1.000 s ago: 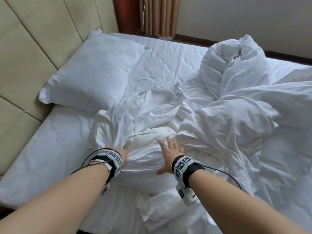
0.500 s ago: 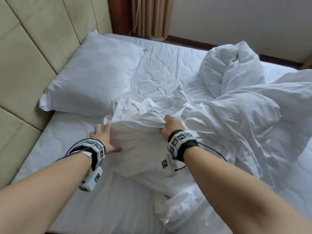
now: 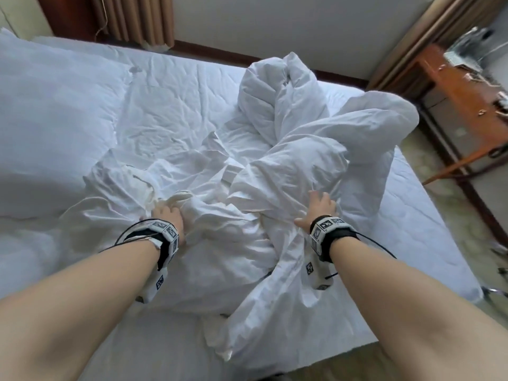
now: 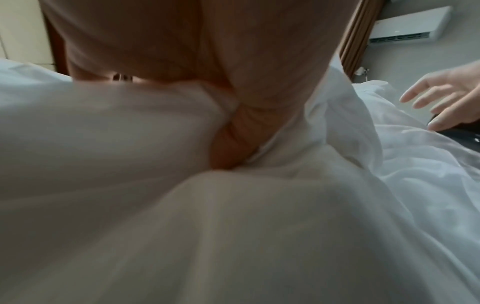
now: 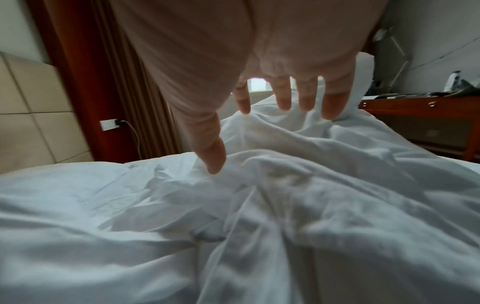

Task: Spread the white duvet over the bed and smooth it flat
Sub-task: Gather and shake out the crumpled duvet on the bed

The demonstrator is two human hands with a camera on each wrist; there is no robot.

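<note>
The white duvet [image 3: 277, 171] lies crumpled in a heap across the middle and right of the bed [image 3: 170, 97], one bunched part standing up at the back. My left hand [image 3: 169, 213] grips a fold of the duvet near its left edge; in the left wrist view the fingers [image 4: 233, 144] curl into the cloth [image 4: 130, 164]. My right hand [image 3: 320, 207] is spread with straight fingers over the duvet's middle mound. The right wrist view shows its fingers [image 5: 283, 98] splayed just above the fabric [image 5: 311, 185], the thumb tip at the cloth.
A white pillow [image 3: 52, 111] lies at the left, head end of the bed. A wooden desk [image 3: 467, 86] with clutter stands to the right past the bed's edge. Brown curtains [image 3: 132, 20] hang at the far wall. Patterned floor [image 3: 450, 204] shows to the right.
The view has swung right. My right hand let go of the fold it gripped and moved right, opening over the mound. My left hand went from open to gripping the duvet.
</note>
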